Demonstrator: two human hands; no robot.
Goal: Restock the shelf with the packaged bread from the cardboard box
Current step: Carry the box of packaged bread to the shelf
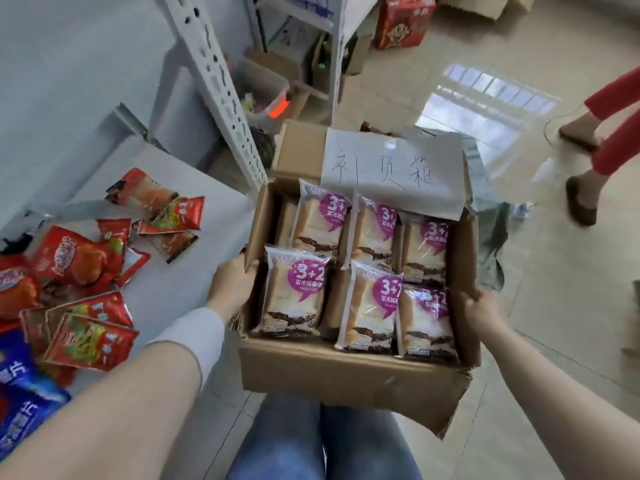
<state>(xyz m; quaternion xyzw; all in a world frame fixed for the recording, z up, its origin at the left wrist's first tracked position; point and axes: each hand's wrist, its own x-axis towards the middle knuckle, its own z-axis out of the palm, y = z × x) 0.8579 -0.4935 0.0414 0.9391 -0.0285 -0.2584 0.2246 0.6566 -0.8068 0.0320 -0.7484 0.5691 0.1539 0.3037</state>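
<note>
An open cardboard box sits in front of me above my knees, held off the floor. Several packs of bread with purple "3+2" labels stand upright inside it. My left hand grips the box's left wall, fingers curled over the rim. On the right wall, my right hand grips the rim the same way. A white sheet with handwriting is taped to the far flap. The white shelf lies to the left, next to the box.
Red snack packets and blue packets lie scattered on the shelf's left part. A perforated white upright rises behind the box. Another person's legs in red trousers stand on the tiled floor at right. Boxes sit at the back.
</note>
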